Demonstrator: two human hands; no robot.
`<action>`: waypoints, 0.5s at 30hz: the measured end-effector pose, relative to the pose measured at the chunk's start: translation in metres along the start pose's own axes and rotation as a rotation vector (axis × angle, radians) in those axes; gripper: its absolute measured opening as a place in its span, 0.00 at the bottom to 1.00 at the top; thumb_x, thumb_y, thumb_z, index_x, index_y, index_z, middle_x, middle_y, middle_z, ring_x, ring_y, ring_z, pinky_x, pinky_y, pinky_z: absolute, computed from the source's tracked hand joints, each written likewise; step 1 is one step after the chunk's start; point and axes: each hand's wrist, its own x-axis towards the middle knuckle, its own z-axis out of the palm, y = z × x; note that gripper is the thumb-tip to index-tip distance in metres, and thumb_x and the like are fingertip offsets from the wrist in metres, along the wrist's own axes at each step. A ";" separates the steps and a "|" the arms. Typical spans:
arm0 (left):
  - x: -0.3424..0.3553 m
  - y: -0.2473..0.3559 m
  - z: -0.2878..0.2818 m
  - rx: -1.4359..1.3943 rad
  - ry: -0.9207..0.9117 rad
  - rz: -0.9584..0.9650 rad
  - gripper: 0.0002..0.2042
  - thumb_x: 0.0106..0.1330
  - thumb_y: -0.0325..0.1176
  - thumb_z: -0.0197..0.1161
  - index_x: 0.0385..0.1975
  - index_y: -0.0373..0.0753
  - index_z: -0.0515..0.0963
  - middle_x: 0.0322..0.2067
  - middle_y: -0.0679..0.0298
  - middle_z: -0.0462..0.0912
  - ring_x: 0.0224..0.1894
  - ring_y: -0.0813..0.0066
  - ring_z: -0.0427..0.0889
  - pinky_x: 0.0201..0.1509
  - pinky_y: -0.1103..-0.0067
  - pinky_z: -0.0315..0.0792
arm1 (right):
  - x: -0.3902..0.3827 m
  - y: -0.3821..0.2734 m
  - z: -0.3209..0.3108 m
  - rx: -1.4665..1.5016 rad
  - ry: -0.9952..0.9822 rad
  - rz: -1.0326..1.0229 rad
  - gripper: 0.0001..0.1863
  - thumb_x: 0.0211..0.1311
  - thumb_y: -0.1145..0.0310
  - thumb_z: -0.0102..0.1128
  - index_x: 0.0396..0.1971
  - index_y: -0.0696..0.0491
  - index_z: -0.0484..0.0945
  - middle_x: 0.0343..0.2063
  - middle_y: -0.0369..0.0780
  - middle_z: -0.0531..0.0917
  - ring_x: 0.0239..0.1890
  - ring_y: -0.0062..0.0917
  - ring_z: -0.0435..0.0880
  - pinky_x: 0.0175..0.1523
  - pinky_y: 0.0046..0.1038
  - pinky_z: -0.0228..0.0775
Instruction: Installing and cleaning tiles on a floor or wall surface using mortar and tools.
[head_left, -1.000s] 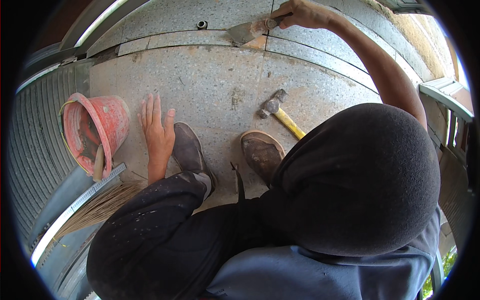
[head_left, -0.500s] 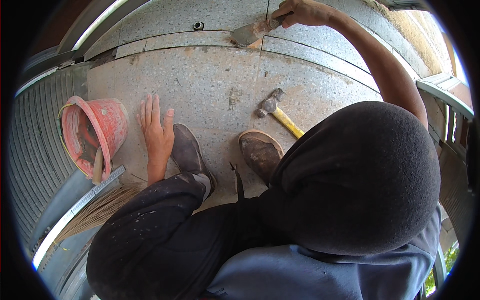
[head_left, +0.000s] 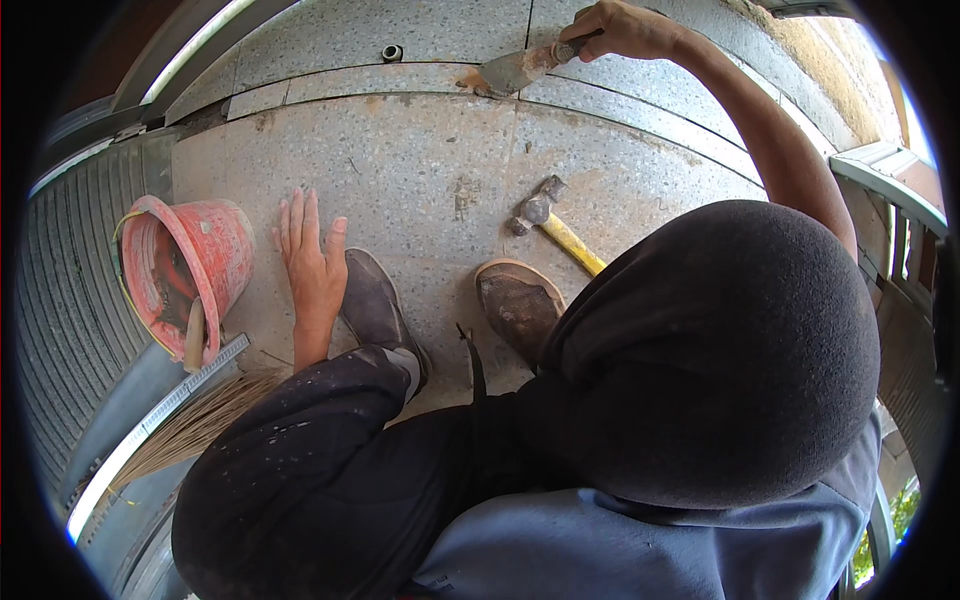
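Observation:
My right hand (head_left: 615,35) grips the dark handle of a metal scraper (head_left: 510,70), whose stained blade lies against a narrow terrazzo strip (head_left: 395,76) at the top of the view, beside an orange-brown patch. My left hand (head_left: 310,260) is open, fingers stretched out, beside my left shoe (head_left: 370,300), right of a red plastic bucket (head_left: 215,260) lying tilted with a wooden handle (head_left: 195,330) inside. A yellow-handled hammer (head_left: 560,230) rests on the speckled floor above my right shoe (head_left: 510,310). A small metal ring fitting (head_left: 392,52) sits just past the strip.
At lower left are a twig broom (head_left: 190,420), a measuring rule (head_left: 190,375) and a corrugated metal panel (head_left: 80,260). A metal frame (head_left: 180,50) edges the upper left; a railing (head_left: 890,175) stands at the right. My dark-clothed legs (head_left: 710,350) fill the lower middle.
My right hand has moved a little to the right with the scraper, and more of the orange-brown patch shows left of the blade. My left hand stays in place.

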 end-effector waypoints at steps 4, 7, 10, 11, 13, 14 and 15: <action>0.000 0.002 -0.001 -0.023 -0.002 -0.014 0.30 0.79 0.50 0.54 0.74 0.38 0.65 0.77 0.51 0.61 0.80 0.46 0.51 0.81 0.47 0.39 | -0.007 0.000 -0.003 -0.007 -0.045 0.008 0.17 0.63 0.64 0.71 0.51 0.50 0.88 0.44 0.43 0.89 0.48 0.33 0.86 0.56 0.34 0.75; -0.003 0.000 -0.003 -0.001 -0.001 -0.016 0.31 0.79 0.50 0.54 0.75 0.38 0.65 0.77 0.51 0.61 0.81 0.45 0.51 0.81 0.47 0.39 | -0.014 -0.001 -0.001 -0.043 0.006 0.039 0.18 0.63 0.62 0.72 0.51 0.49 0.88 0.45 0.43 0.89 0.47 0.33 0.86 0.56 0.34 0.75; -0.001 0.001 0.002 -0.020 -0.010 -0.011 0.31 0.79 0.50 0.54 0.75 0.38 0.64 0.77 0.51 0.60 0.81 0.45 0.50 0.81 0.47 0.38 | -0.021 0.007 -0.001 -0.018 -0.012 -0.002 0.18 0.62 0.62 0.73 0.51 0.48 0.88 0.44 0.43 0.89 0.47 0.32 0.86 0.55 0.34 0.76; -0.001 0.001 0.002 -0.020 -0.009 -0.011 0.31 0.79 0.50 0.54 0.75 0.38 0.64 0.77 0.51 0.60 0.81 0.45 0.50 0.81 0.47 0.38 | -0.023 0.007 -0.001 -0.014 0.000 0.009 0.18 0.61 0.62 0.73 0.51 0.49 0.88 0.44 0.43 0.89 0.47 0.32 0.86 0.56 0.34 0.76; -0.002 0.001 0.000 -0.010 -0.013 -0.008 0.31 0.79 0.50 0.54 0.75 0.38 0.64 0.77 0.50 0.60 0.81 0.45 0.50 0.81 0.47 0.38 | -0.025 0.004 -0.002 -0.009 0.014 0.015 0.19 0.61 0.62 0.74 0.52 0.49 0.88 0.44 0.42 0.90 0.48 0.31 0.86 0.56 0.34 0.76; -0.002 0.000 -0.001 -0.006 -0.012 -0.010 0.31 0.79 0.50 0.54 0.75 0.38 0.64 0.77 0.50 0.60 0.81 0.45 0.50 0.81 0.47 0.38 | -0.024 0.000 -0.003 0.041 0.020 0.058 0.19 0.61 0.63 0.74 0.52 0.50 0.88 0.45 0.42 0.90 0.48 0.30 0.87 0.56 0.33 0.76; -0.003 -0.001 -0.002 -0.003 -0.013 -0.012 0.31 0.79 0.50 0.54 0.75 0.38 0.64 0.77 0.50 0.60 0.81 0.45 0.50 0.81 0.47 0.38 | -0.021 -0.003 -0.003 0.093 0.025 0.101 0.20 0.61 0.63 0.74 0.53 0.51 0.87 0.45 0.42 0.91 0.48 0.29 0.87 0.57 0.33 0.77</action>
